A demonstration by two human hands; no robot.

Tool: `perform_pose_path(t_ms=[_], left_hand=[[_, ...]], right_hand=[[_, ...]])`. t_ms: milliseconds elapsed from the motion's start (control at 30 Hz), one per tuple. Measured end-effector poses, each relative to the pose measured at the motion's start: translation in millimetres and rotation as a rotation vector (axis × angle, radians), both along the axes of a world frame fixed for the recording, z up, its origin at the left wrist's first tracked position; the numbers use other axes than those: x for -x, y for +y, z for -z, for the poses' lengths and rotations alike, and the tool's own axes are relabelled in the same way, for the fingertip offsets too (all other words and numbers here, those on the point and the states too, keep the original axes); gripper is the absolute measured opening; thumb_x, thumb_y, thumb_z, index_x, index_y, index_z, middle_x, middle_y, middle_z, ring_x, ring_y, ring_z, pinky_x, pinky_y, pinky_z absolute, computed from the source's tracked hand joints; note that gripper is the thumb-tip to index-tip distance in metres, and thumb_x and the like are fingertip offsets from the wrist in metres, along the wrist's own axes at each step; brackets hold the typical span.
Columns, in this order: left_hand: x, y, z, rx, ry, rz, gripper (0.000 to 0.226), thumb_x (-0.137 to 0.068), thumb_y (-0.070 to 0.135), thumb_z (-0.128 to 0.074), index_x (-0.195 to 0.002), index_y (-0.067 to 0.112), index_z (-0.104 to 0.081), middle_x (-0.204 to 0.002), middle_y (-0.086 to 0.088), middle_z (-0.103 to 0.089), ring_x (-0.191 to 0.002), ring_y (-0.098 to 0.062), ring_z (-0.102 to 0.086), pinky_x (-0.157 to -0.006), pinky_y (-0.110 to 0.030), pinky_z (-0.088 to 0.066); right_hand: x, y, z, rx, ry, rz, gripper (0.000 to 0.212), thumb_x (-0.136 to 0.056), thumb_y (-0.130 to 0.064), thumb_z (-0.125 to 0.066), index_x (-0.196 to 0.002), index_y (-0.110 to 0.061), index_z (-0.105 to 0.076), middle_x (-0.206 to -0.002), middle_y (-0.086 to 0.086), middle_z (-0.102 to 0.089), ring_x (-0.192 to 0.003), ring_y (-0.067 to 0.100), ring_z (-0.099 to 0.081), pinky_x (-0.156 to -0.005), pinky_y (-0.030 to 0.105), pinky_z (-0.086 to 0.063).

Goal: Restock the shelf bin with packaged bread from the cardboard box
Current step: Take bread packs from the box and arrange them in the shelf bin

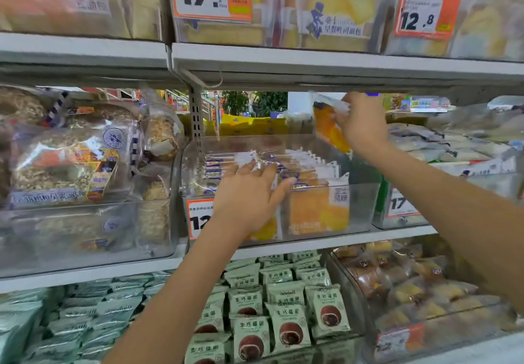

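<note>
Bread packets [283, 165] already fill the left of the clear bin [360, 205]; its right stands bare. Left hand [249, 193] presses them flat-fingered; right hand [360, 122] pinches another packet [326, 125] above it.

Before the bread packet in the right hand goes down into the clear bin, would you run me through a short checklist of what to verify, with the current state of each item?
1. Packet held: ok. The right hand pinches the bread packet by its top seal.
2. Packet over target: ok. It hangs above the right rear of the clear bin.
3. Row steadied: ok. The left hand rests flat-fingered on the packets in the bin.
4. Free slot: ok. A gap shows at the bin's right end.
5. Clearance under the upper shelf: cannot tell; the right hand is close beneath it.
</note>
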State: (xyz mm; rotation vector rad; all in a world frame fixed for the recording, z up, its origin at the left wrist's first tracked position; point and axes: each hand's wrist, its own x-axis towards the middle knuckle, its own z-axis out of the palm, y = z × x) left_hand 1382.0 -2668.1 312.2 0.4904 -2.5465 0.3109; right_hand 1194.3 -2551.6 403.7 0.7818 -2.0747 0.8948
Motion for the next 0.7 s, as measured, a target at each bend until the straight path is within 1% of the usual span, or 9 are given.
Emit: perform_pose_path(t_ms=[67, 167, 300, 367, 433, 500, 567, 633, 700], left_hand=[[-1, 1, -1, 0.0, 0.002, 0.008, 0.068, -0.094, 0.06, -0.008, -0.146, 0.024, -0.032, -0.143, -0.004, -0.047, -0.141, -0.02, -0.03, -0.111, -0.039, -0.026], [0, 1, -1, 0.016, 0.021, 0.007, 0.067, -0.094, 0.061, -0.009, -0.145, 0.024, -0.034, -0.14, -0.004, -0.051, -0.139, -0.019, -0.033, -0.108, -0.037, -0.03], [1, 0, 1, 0.038, 0.033, 0.008, 0.071, -0.092, 0.062, -0.007, -0.145, 0.024, -0.034, -0.137, -0.004, -0.054, -0.136, -0.02, -0.037, -0.106, -0.038, -0.032], [2, -1, 2, 0.037, 0.054, 0.019, 0.071, -0.092, 0.063, -0.008, -0.145, 0.024, -0.033, -0.136, -0.003, -0.055, -0.135, -0.02, -0.038, -0.105, -0.038, -0.033], [2, -2, 2, 0.037, 0.07, 0.026, 0.07, -0.092, 0.063, -0.008, -0.145, 0.025, -0.033, -0.135, -0.002, -0.055, -0.135, -0.019, -0.039, -0.103, -0.037, -0.035], [1, -2, 2, 0.045, 0.079, 0.027, 0.071, -0.091, 0.063, -0.007, -0.145, 0.025, -0.034, -0.134, -0.002, -0.056, -0.134, -0.019, -0.04, -0.102, -0.037, -0.036], [2, -2, 3, 0.055, 0.095, 0.039, 0.072, -0.091, 0.064, -0.007, -0.144, 0.025, -0.035, -0.131, -0.001, -0.059, -0.132, -0.019, -0.043, -0.098, -0.037, -0.039], [3, -1, 4, 0.087, 0.113, 0.044, 0.07, -0.091, 0.064, -0.009, -0.142, 0.025, -0.039, -0.122, -0.001, -0.064, -0.122, -0.019, -0.051, -0.084, -0.035, -0.043], [4, -2, 4, 0.128, 0.128, 0.034, 0.068, -0.092, 0.064, -0.011, -0.139, 0.025, -0.043, -0.11, 0.001, -0.067, -0.106, -0.019, -0.059, -0.063, -0.031, -0.036]], right_hand=[[8, -13, 6, -0.135, 0.012, 0.1, 0.018, -0.088, -0.015, -0.06, -0.098, 0.0, -0.062, -0.096, 0.024, -0.064, -0.093, 0.04, -0.06, -0.065, 0.034, -0.038], [18, -30, 19, -0.236, -0.047, 0.17, 0.019, -0.09, -0.013, -0.06, -0.104, 0.0, -0.061, -0.1, 0.021, -0.065, -0.094, 0.038, -0.062, -0.069, 0.037, -0.047], [23, -45, 35, -0.319, -0.176, 0.115, 0.025, -0.091, -0.021, -0.061, -0.099, 0.002, -0.063, -0.092, 0.017, -0.064, -0.088, 0.032, -0.062, -0.069, 0.035, -0.044], [27, -48, 40, -0.432, -0.32, 0.043, 0.042, -0.097, -0.033, -0.05, -0.112, 0.005, -0.06, -0.108, 0.022, -0.063, -0.1, 0.034, -0.06, -0.078, 0.036, -0.045], [32, -49, 44, -0.463, -0.583, -0.058, 0.056, -0.101, -0.041, -0.033, -0.133, 0.002, -0.047, -0.132, 0.022, -0.052, -0.12, 0.034, -0.05, -0.094, 0.036, -0.04], [35, -47, 43, -0.429, -0.796, -0.169, 0.061, -0.101, -0.046, -0.028, -0.145, -0.003, -0.032, -0.148, 0.017, -0.036, -0.134, 0.031, -0.038, -0.105, 0.038, -0.033], [37, -45, 43, -0.375, -0.873, -0.23, 0.064, -0.1, -0.048, -0.028, -0.149, -0.007, -0.024, -0.154, 0.014, -0.026, -0.14, 0.03, -0.027, -0.11, 0.041, -0.027], [40, -45, 44, -0.34, -0.923, -0.233, 0.065, -0.1, -0.05, -0.025, -0.15, -0.009, -0.019, -0.156, 0.014, -0.02, -0.143, 0.031, -0.019, -0.112, 0.045, -0.023], [40, -43, 42, -0.324, -0.953, -0.248, 0.064, -0.1, -0.051, -0.022, -0.15, -0.011, -0.017, -0.157, 0.014, -0.017, -0.144, 0.032, -0.016, -0.113, 0.047, -0.022]])
